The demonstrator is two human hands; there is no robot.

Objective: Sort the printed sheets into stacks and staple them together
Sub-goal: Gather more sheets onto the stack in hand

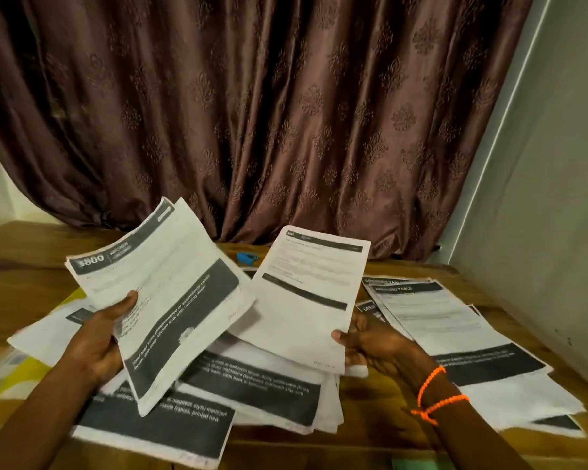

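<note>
The left hand [99, 337] holds a small bundle of sheets [163, 300] up in the air, thumb on top. The right hand [370, 340] pinches a single sheet [309, 293] by its lower corner and lifts it too. Under them, more printed sheets lie on the wooden tabletop [24, 266]: a middle pile [258, 391], a near sheet [157, 425] and a right stack [455, 334].

What could go wrong? The piles on the tabletop overlap, so pages from one set could get mixed into another. The bundle is fanned out and held at one edge only, so a page could slip and fall.

A small blue thing [247, 257] peeks out behind the lifted pages. It may be the stapler, but most of it is hidden. The small print is too blurry to read. A yellow thing [31, 368] at the left is partly covered, so I cannot tell what it is.
</note>
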